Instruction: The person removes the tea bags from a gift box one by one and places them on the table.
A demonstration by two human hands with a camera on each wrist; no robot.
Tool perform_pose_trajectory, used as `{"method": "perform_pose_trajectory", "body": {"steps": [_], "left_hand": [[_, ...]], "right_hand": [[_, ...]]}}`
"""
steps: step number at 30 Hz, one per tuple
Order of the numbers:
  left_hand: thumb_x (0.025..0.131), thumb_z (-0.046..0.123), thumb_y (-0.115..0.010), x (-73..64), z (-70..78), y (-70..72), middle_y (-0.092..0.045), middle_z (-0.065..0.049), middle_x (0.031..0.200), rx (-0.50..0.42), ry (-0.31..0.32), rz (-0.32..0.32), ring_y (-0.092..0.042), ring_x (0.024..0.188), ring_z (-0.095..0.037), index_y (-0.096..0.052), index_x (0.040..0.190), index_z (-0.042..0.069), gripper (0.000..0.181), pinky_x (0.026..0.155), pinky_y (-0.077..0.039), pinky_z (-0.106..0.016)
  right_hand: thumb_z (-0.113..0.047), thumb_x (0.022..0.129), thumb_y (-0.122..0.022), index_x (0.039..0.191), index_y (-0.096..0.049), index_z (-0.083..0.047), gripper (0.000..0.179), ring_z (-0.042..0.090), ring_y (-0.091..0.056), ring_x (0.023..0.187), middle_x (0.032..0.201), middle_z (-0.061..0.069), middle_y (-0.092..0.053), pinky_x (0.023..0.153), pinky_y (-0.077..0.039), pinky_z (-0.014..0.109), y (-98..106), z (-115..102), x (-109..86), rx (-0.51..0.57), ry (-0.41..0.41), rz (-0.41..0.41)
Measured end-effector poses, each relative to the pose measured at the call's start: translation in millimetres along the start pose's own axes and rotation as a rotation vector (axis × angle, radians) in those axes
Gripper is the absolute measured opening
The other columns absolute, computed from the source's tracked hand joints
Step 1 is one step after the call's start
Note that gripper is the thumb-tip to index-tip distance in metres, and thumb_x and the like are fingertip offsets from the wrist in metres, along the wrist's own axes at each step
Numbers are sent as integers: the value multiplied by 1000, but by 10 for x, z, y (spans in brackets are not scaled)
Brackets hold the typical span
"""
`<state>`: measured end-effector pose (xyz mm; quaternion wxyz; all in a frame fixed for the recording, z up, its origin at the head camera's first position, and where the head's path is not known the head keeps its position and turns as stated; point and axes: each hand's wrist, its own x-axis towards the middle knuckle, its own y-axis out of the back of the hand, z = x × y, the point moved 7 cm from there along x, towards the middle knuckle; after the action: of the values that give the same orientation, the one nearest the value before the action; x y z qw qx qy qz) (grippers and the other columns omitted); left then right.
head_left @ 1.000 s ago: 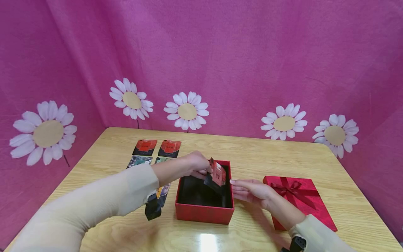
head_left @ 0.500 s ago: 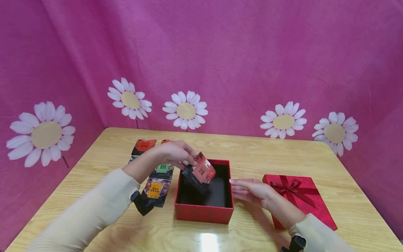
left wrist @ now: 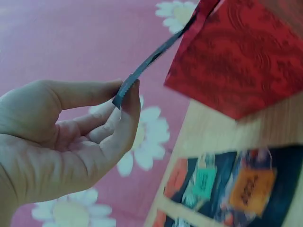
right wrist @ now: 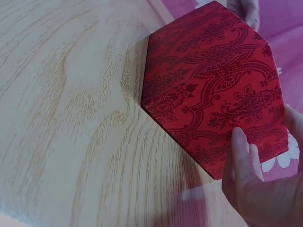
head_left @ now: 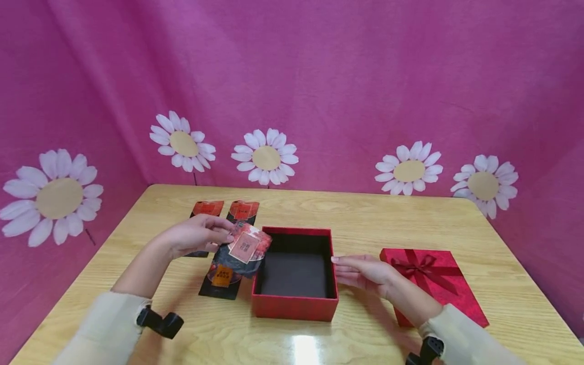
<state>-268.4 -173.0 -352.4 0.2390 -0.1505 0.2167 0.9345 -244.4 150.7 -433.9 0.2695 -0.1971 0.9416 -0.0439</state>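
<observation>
My left hand (head_left: 196, 235) pinches the edge of a flat packet (head_left: 246, 248) with a red and black printed front. The packet hangs tilted above the table, left of the open red box (head_left: 294, 307). In the left wrist view, thumb and fingertips meet on the packet (left wrist: 156, 54), seen edge-on. My right hand (head_left: 367, 274) touches the box's right side with extended fingers. The right wrist view has the fingers of that hand (right wrist: 265, 189) against the patterned box wall (right wrist: 213, 80). The dark inside of the box shows nothing in it.
Several similar packets lie in two columns left of the box, among them one with an orange label (head_left: 222, 278) and a red-topped one (head_left: 244, 210). A red lid with a bow (head_left: 440, 286) lies at the right. A flowered pink cloth (head_left: 337, 101) stands behind the table (head_left: 356, 218).
My left hand has lifted the packet from inside the box and carried it left, past the box's left rim. The right hand has stayed at the box's side.
</observation>
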Motion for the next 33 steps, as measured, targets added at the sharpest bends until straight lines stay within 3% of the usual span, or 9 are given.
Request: {"method": "perform_pose_trajectory", "body": {"steps": [7, 14, 19, 26, 30, 33], "left_hand": [[96, 17, -56, -212, -431, 234, -57, -22, 129, -80, -23, 46, -62, 100, -7, -34, 140, -12, 57, 94, -55, -36], [95, 10, -53, -409, -1035, 427, -63, -4, 108, -86, 87, 147, -60, 90, -3, -40, 131, -17, 47, 85, -57, -29], [92, 5, -52, -502, -1334, 508, -66, 4, 93, -63, 128, 199, -61, 82, -1, -37, 128, -23, 48, 75, -56, -23], [87, 1, -54, -514, -1528, 563, -64, -3, 87, 35, 210, 351, -55, 76, -6, -46, 119, -23, 41, 66, -51, -22], [86, 3, -55, -521, -1489, 576, -61, -12, 87, 136, 227, 435, -52, 78, -14, -53, 112, -19, 35, 64, -46, -23], [85, 10, -60, -552, -1406, 599, -62, -16, 85, 280, 220, 504, -53, 77, -18, -59, 106, -15, 33, 62, -43, -24]], "right_hand": [[-30, 92, -64, 138, -42, 9, 64, 12, -71, 94, 107, 5, -73, 91, -56, 30, -18, 19, -3, 0, -4, 19], [-26, 94, -61, 138, -42, 10, 60, 13, -71, 94, 105, 4, -73, 91, -56, 30, -49, 22, -13, 15, -2, 0], [-26, 93, -62, 137, -43, 10, 59, 13, -71, 94, 103, 3, -73, 92, -55, 31, -61, 15, -11, 10, -4, -5], [-31, 90, -66, 137, -45, 8, 64, 14, -71, 95, 105, 3, -73, 94, -54, 32, -70, 14, -7, 26, -11, -8], [-29, 92, -64, 138, -44, 9, 63, 14, -71, 95, 106, 5, -73, 93, -54, 32, -77, 11, -1, 26, -4, -8], [-28, 92, -63, 138, -42, 9, 63, 15, -71, 95, 107, 6, -73, 92, -55, 31, -63, 18, 5, 23, -7, 3]]}}
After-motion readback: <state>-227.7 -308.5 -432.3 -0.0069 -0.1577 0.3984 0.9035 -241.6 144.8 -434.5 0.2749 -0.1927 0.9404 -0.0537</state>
